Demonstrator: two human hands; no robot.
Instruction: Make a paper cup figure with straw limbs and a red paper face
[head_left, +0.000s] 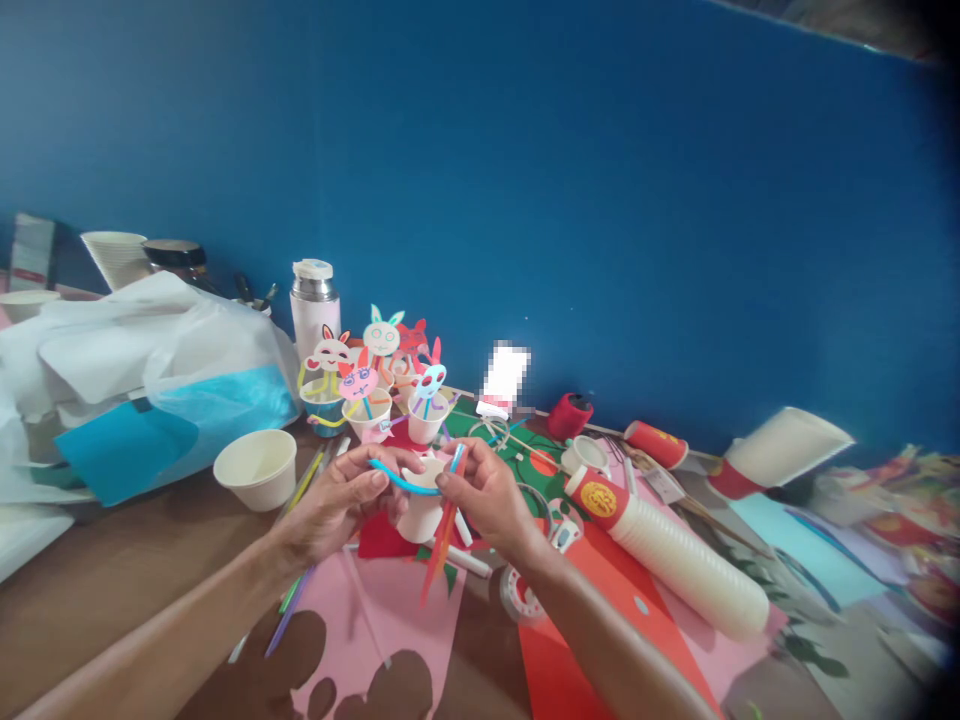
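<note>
A thin blue pipe cleaner [409,486], bent in a shallow curve, stretches between both hands. My left hand [349,500] is closed on it near its left end. My right hand [487,495] pinches its other end, and orange-red strips [441,548] hang down beside those fingers; whether they are held too, I cannot tell. Just behind and below the fingers stands a white paper cup [420,520], partly hidden. Beyond the hands, several paper cups carry rabbit-faced cutouts, including a pink rabbit face [358,381] and a light blue rabbit face [430,379].
A white bowl [256,470] and a plastic bag [180,340] lie left. Pink paper [375,620] with cut-out holes is in front. Rightward are a tape roll [519,597], red-orange paper [600,620] and stacked paper cups [682,560]. A thermos [315,310] stands near the blue wall.
</note>
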